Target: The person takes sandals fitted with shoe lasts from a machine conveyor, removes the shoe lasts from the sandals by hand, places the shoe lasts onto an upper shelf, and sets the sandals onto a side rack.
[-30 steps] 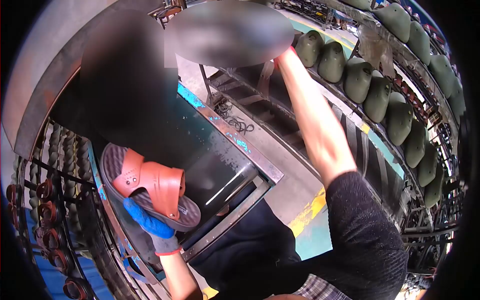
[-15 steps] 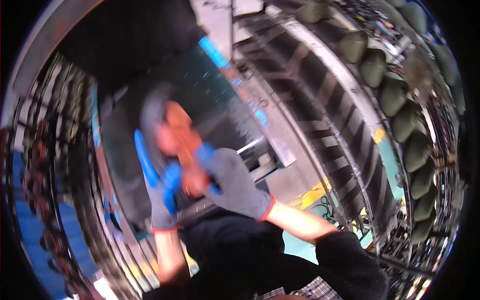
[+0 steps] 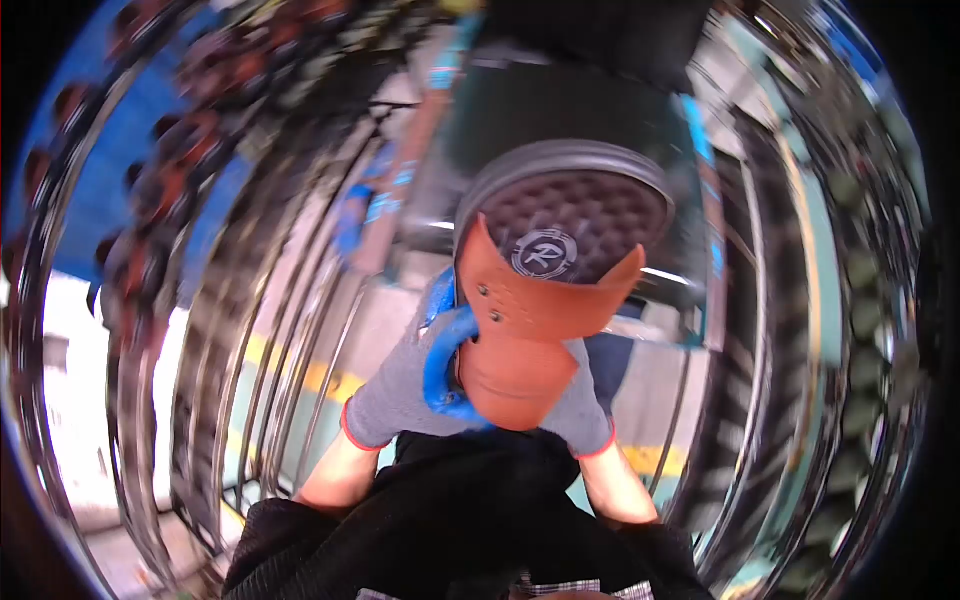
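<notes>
A sandal (image 3: 522,375) with an orange-brown upper and a dark, dimpled footbed is held up in front of me. A round pale logo with an "R" is printed on the footbed, and small metal rivets show on the upper's left side. My left hand (image 3: 408,385), in a grey glove with blue fingertips, wraps around the sandal's left side. On the other side my right hand (image 3: 588,392), gloved the same way, grips it from behind; its fingers are hidden by the sandal.
Beyond the sandal lies a dark conveyor surface (image 3: 520,105) with blue-marked side rails. Blurred racks with dark reddish items (image 3: 190,150) stand at left. On the right, another rack carries olive-green rounded pieces (image 3: 862,320).
My view has swung round, so the conveyor now sits more upright and centred. The sandal has come closer and turned, with its footbed facing me; both hands still hold it.
</notes>
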Demonstrator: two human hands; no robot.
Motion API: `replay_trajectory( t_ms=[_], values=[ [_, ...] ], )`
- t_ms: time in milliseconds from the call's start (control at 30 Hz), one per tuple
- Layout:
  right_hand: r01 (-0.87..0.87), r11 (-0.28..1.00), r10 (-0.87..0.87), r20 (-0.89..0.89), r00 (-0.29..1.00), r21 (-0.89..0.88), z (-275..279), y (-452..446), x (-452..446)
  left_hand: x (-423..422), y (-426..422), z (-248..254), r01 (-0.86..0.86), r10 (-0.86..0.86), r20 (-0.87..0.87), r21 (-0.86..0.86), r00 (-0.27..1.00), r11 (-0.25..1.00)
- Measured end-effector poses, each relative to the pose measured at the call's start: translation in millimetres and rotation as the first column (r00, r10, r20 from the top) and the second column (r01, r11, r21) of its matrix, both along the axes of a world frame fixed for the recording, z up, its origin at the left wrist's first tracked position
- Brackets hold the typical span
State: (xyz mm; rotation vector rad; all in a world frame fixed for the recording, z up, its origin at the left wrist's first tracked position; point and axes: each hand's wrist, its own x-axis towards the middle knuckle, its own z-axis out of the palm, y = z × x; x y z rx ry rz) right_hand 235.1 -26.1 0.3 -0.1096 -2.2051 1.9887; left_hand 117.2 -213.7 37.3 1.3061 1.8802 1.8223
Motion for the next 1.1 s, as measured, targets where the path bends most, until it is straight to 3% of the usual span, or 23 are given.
replay_trajectory(
  t_ms=[67, 100, 167, 267, 300, 333, 400, 433, 533, 600, 633, 667, 733, 767, 800, 833, 867, 900, 933, 967, 1000, 1033, 1100],
  values=[
    [-0.136, 0.946, 0.201, -0.201, 0.959, 0.296, 48.3, -36.3, -26.6, 15.5, -67.0, -8.3, -0.267, 0.277, 0.23, -0.075, 0.933, 0.961],
    [-0.285, 0.914, 0.342, -0.171, 0.924, 0.288, 73.0, -51.4, -24.2, 25.5, -104.0, -10.1, -0.43, 0.443, 0.316, -0.115, 0.839, 0.896],
    [-0.508, 0.682, 0.661, -0.147, 0.736, 0.526, 86.7, -65.9, -34.7, 49.1, -185.1, -6.9, -0.749, 0.744, 0.377, -0.168, 0.552, 0.641],
    [-0.6, 0.639, 0.731, -0.138, 0.668, 0.482, 89.9, -75.9, -40.0, 74.2, -314.7, 37.0, -0.99, 0.987, 0.152, -0.123, 0.051, 0.07],
    [-0.596, 0.638, 0.731, -0.141, 0.668, 0.487, 88.5, -77.1, -43.3, 77.9, -339.9, 69.1, -0.989, 0.993, 0.023, -0.101, -0.115, -0.112],
    [-0.589, 0.641, 0.724, -0.134, 0.676, 0.492, 85.5, -77.8, -46.0, 80.8, -369.2, 99.9, -0.978, 0.96, -0.22, -0.073, -0.174, -0.194],
    [-0.557, 0.657, 0.682, -0.086, 0.726, 0.508, 85.6, -77.8, -52.2, 82.4, -460.6, 136.9, -0.882, 0.913, -0.396, -0.39, -0.099, -0.265],
    [-0.559, 0.661, 0.677, -0.075, 0.732, 0.501, 81.2, -74.9, -55.9, 75.6, -520.8, 150.3, -0.788, 0.862, -0.506, -0.543, 0.03, -0.291],
    [-0.452, 0.699, 0.567, -0.044, 0.823, 0.554, 55.3, -40.9, -59.6, 72.5, -635.7, 158.5, -0.482, 0.8, -0.525, -0.802, 0.29, -0.352],
    [-0.337, 0.784, 0.401, -0.012, 0.916, 0.521, 39.8, -5.2, -46.1, 69.0, -621.9, 179.9, -0.4, 0.685, -0.685, -0.716, 0.247, -0.572],
    [-0.275, 0.819, 0.321, -0.005, 0.947, 0.503, 33.3, 12.8, -41.5, 65.4, -755.1, 128.9, -0.562, 0.165, -0.979, -0.202, 0.115, -0.802],
    [-0.152, 0.87, 0.186, -0.025, 0.982, 0.469, 30.5, 33.4, -29.5, 45.6, -622.2, 148.2, -0.591, 0.253, -0.961, -0.269, 0.111, -0.761],
    [0.318, 0.755, -0.252, -0.194, 0.948, 0.574, 18.2, 76.8, -5.4, 3.1, -306.7, 198.5, -0.641, 0.427, -0.898, -0.389, 0.105, -0.661],
    [0.516, 0.548, -0.464, -0.274, 0.842, 0.658, 25.0, 97.3, 2.1, -17.6, -243.4, 188.3, -0.832, 0.558, -0.819, -0.401, 0.137, -0.384],
    [0.682, 0.421, -0.593, -0.388, 0.706, 0.598, 11.8, 128.3, 8.9, -52.5, -207.9, 169.9, -0.808, 0.597, -0.551, -0.466, 0.583, 0.359],
    [0.709, 0.225, -0.673, -0.42, 0.609, 0.668, 25.9, 149.8, 15.2, -81.0, -124.2, 182.4, -0.576, 0.303, -0.49, -0.675, 0.817, 0.461],
    [0.664, 0.01, -0.696, -0.471, 0.541, 0.747, 7.7, 182.6, 26.0, -119.4, -67.1, 163.2, -0.357, 0.096, -0.377, -0.72, 0.921, 0.596],
    [0.555, -0.103, -0.724, -0.445, 0.528, 0.826, -7.0, 206.7, 38.4, -163.2, -14.8, 134.8, -0.161, -0.049, -0.267, -0.705, 0.962, 0.691],
    [0.496, 0.0, -0.813, -0.289, 0.505, 0.868, -18.6, 221.3, 43.0, -207.1, 34.1, 101.8, -0.073, -0.019, -0.13, -0.663, 0.991, 0.745],
    [0.445, 0.113, -0.877, -0.121, 0.465, 0.888, -27.5, 231.4, 46.0, -267.0, 84.2, 75.2, -0.091, -0.07, -0.199, -0.698, 0.977, 0.71],
    [0.493, 0.09, -0.859, -0.183, 0.478, 0.865, -31.2, 234.6, 46.8, -344.0, 132.0, 35.9, -0.158, -0.092, -0.353, -0.617, 0.931, 0.771],
    [0.534, 0.071, -0.839, -0.239, 0.489, 0.842, -31.6, 231.6, 47.9, -393.9, 183.5, 21.2, -0.135, 0.001, -0.253, -0.512, 0.967, 0.848],
    [0.612, 0.077, -0.831, -0.289, 0.476, 0.787, -27.2, 229.2, 45.7, -562.7, 268.0, -23.6, -0.492, 0.33, -0.417, -0.377, 0.847, 0.785]
  ],
)
